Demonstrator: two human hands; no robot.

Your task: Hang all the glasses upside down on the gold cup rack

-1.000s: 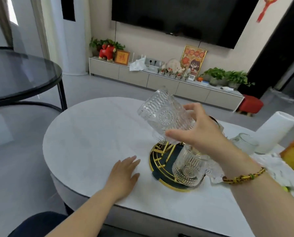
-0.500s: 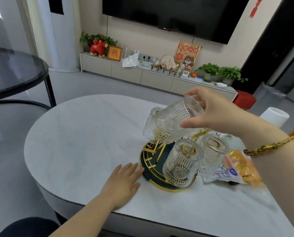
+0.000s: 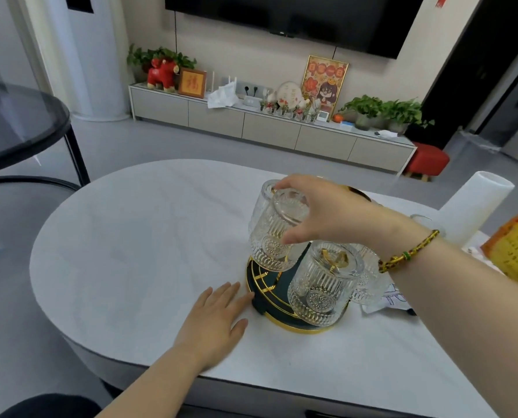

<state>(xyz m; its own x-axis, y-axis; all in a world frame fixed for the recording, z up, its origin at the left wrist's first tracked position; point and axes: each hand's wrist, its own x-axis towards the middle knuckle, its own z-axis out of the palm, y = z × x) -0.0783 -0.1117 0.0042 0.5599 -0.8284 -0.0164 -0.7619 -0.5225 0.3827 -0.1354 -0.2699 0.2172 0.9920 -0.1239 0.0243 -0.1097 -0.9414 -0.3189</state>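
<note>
Your right hand [image 3: 327, 211] has its grip around a ribbed glass [image 3: 274, 233], upside down, at the back left of the gold cup rack [image 3: 259, 280]. Two more glasses, the front glass [image 3: 322, 285] and the right glass [image 3: 365, 282], already hang there. Your left hand [image 3: 214, 322] lies flat and open on the tabletop [image 3: 131, 251], touching the rack's edge. I think you only need to let go. Another glass may sit behind your arm; I cannot tell.

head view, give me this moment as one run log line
right hand: grips upside-down glass over gold cup rack | left hand: flat on table, touching rack base | front glass: hung
</note>
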